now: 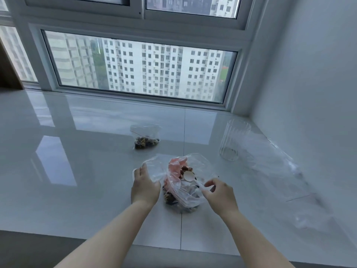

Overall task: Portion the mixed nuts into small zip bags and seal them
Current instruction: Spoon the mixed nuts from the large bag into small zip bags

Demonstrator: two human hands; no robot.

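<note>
A large clear plastic bag of mixed nuts (185,192), with some pink plastic inside, sits on the glossy white sill. My left hand (144,187) grips a small clear zip bag (154,171) at the big bag's left side. My right hand (219,194) pinches the handle of a white plastic spoon (188,176), whose bowl rests over the nuts in the bag's mouth. Farther back lies a small zip bag with nuts in it (146,139).
A clear ribbed glass jar (232,141) stands at the right. Several flat clear zip bags (286,171) lie spread along the right wall. The window runs along the sill's far edge, and the sill's front edge (116,246) is just below my forearms.
</note>
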